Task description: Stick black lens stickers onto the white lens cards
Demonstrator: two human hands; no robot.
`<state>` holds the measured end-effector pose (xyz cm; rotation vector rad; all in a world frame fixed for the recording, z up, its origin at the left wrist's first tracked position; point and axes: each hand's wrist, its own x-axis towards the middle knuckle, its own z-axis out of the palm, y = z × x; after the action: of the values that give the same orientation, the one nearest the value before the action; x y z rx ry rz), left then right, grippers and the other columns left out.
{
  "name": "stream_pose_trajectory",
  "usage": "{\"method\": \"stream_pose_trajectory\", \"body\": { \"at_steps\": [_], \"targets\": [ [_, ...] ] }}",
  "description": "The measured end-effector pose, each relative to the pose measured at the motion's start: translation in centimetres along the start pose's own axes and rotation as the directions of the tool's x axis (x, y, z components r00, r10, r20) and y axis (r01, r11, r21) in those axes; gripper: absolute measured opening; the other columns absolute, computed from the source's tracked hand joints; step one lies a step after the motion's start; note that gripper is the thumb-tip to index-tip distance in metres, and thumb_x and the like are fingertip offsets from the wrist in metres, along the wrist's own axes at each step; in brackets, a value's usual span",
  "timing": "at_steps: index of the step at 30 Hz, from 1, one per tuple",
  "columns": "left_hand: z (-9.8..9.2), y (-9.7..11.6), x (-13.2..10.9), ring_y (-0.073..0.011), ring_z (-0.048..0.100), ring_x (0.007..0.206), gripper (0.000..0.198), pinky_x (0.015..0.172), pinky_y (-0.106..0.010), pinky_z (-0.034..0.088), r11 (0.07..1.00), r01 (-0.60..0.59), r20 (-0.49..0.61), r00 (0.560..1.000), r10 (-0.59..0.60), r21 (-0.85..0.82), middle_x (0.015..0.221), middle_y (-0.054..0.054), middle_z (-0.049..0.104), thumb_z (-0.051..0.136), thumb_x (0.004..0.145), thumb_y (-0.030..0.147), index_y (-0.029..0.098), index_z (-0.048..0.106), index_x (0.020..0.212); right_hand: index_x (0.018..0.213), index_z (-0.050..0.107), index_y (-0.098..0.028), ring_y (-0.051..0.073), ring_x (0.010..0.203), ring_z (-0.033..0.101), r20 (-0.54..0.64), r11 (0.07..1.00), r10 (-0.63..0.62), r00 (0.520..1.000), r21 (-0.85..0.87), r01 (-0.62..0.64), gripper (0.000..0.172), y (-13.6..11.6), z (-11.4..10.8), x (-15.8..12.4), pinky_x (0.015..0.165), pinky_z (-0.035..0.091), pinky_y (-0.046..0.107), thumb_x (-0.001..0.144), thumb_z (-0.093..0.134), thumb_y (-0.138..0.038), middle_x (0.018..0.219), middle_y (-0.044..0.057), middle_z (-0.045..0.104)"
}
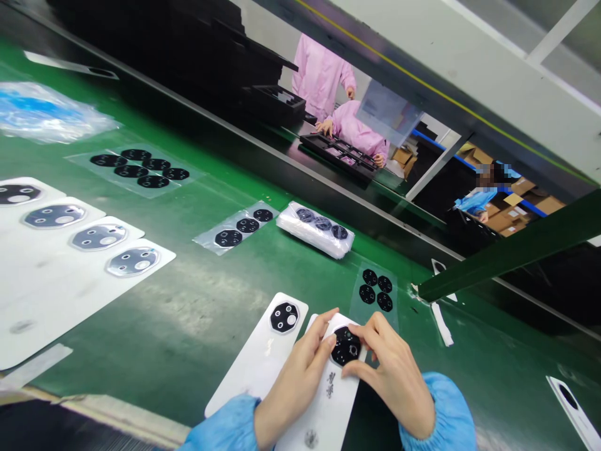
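My left hand (pixel 300 369) is closed around the edge of a white phone back cover (pixel 323 413), its thumb at the rim of a black camera lens cover (pixel 346 346). From the other side, the thumb and forefinger of my right hand (pixel 394 369) grip the edge of that lens cover, which sits at the top end of the phone back. Dark printed marks show below it. Just left lies a second white phone back cover (pixel 244 382) with a black octagonal camera area (pixel 284 317). Part of another white piece shows between the two.
Sheets of black lens covers (pixel 153 181) lie on the green table, beside a wrapped stack (pixel 315 228). Several white phone backs (pixel 61 275) overlap at left, near a plastic bag (pixel 47 113). A green post (pixel 511 250) rises at right. Co-workers in pink (pixel 323 75) are beyond.
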<state>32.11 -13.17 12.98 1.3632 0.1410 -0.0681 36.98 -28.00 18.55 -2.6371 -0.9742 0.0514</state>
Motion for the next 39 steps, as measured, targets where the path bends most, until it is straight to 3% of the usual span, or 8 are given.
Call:
{"method": "stream_pose_trajectory", "body": {
  "at_steps": [9, 14, 17, 19, 22, 27, 33, 39],
  "targets": [
    [0.0, 0.1, 0.0, -0.0255, 0.047, 0.123, 0.043, 0.096, -0.035, 0.041, 0.999, 0.020, 0.001, 1.000, -0.020, -0.039, 0.134, -0.009, 0.051, 0.041, 0.091, 0.036, 0.020, 0.041, 0.130, 0.113, 0.059, -0.020, 0.015, 0.066, 0.050, 0.018, 0.993, -0.023, 1.000, 0.113, 0.021, 0.051, 0.7, -0.2, 0.1, 0.059, 0.049, 0.027, 0.066, 0.079, -0.014, 0.084, 0.001, 0.047],
    [-0.1, 0.4, 0.0, -0.0272, 0.041, 0.129, 0.043, 0.095, -0.035, 0.043, 0.995, 0.042, 0.004, 0.999, -0.042, -0.086, 0.137, -0.009, 0.050, 0.041, 0.091, 0.036, 0.020, 0.040, 0.130, 0.124, 0.054, -0.027, 0.016, 0.074, 0.052, -0.094, 0.941, 0.091, 0.991, 0.335, -0.055, 0.037, 1.6, 0.0, -0.5, 0.063, 0.049, 0.027, 0.087, 0.058, -0.028, 0.095, 0.004, 0.049],
    [-0.2, 0.2, -0.1, -0.0277, 0.034, 0.134, 0.043, 0.096, -0.034, 0.041, 0.995, 0.044, -0.007, 0.999, -0.045, -0.092, 0.142, -0.009, 0.045, 0.041, 0.091, 0.036, 0.020, 0.039, 0.131, 0.123, 0.052, -0.025, 0.017, 0.080, 0.055, -0.120, 0.815, 0.309, 0.943, 0.544, -0.198, 0.035, 2.0, 0.9, -1.1, 0.061, 0.050, 0.026, 0.091, 0.049, -0.039, 0.100, 0.006, 0.050],
    [-0.1, 0.0, -0.1, -0.0276, 0.039, 0.131, 0.043, 0.095, -0.034, 0.042, 0.995, 0.042, -0.010, 0.999, -0.043, -0.095, 0.140, -0.009, 0.046, 0.041, 0.091, 0.036, 0.020, 0.039, 0.131, 0.120, 0.051, -0.021, 0.015, 0.074, 0.057, -0.019, 0.673, 0.396, 0.918, 0.686, -0.276, 0.038, 2.0, 1.5, -1.4, 0.058, 0.050, 0.026, 0.089, 0.051, -0.044, 0.094, 0.005, 0.053],
    [0.0, 0.0, 0.0, -0.0267, 0.052, 0.117, 0.043, 0.090, -0.035, 0.043, 0.994, 0.033, -0.001, 0.999, -0.033, -0.105, 0.127, -0.010, 0.057, 0.041, 0.091, 0.038, 0.019, 0.039, 0.130, 0.109, 0.055, -0.017, 0.013, 0.061, 0.057, 0.153, 0.469, 0.350, 0.924, 0.825, -0.315, 0.037, 1.6, 2.1, -1.7, 0.055, 0.050, 0.025, 0.086, 0.057, -0.046, 0.079, 0.002, 0.057],
    [-0.1, 0.1, 0.2, -0.0249, 0.057, 0.107, 0.047, 0.090, -0.034, 0.042, 0.991, 0.048, 0.015, 0.999, -0.047, -0.122, 0.116, -0.008, 0.061, 0.044, 0.089, 0.043, 0.020, 0.041, 0.130, 0.091, 0.061, -0.016, 0.014, 0.058, 0.059, 0.173, 0.304, 0.380, 0.909, 0.905, -0.299, 0.033, 0.5, 2.1, -1.7, 0.053, 0.049, 0.025, 0.079, 0.066, -0.046, 0.070, 0.002, 0.062],
    [-0.2, -0.5, -0.3, -0.0241, 0.054, 0.112, 0.065, 0.091, -0.034, 0.041, 0.978, 0.064, 0.120, 0.992, -0.040, -0.199, 0.125, -0.005, 0.054, 0.061, 0.080, 0.037, 0.028, 0.031, 0.137, 0.086, 0.062, -0.017, 0.013, 0.057, 0.058, 0.132, 0.286, 0.420, 0.898, 0.920, -0.269, 0.031, 0.1, 1.9, -1.7, 0.053, 0.048, 0.023, 0.076, 0.069, -0.045, 0.069, 0.001, 0.061],
    [0.1, -0.3, -0.5, -0.0223, 0.058, 0.100, 0.073, 0.083, -0.033, 0.046, 0.971, 0.110, 0.141, 0.987, -0.081, -0.213, 0.121, -0.005, 0.056, 0.065, 0.074, 0.027, 0.029, 0.026, 0.137, 0.085, 0.062, -0.018, 0.011, 0.054, 0.055, 0.123, 0.289, 0.420, 0.899, 0.921, -0.261, 0.029, 0.3, 2.0, -1.8, 0.052, 0.047, 0.022, 0.076, 0.069, -0.044, 0.062, -0.004, 0.054]
  ]
}}
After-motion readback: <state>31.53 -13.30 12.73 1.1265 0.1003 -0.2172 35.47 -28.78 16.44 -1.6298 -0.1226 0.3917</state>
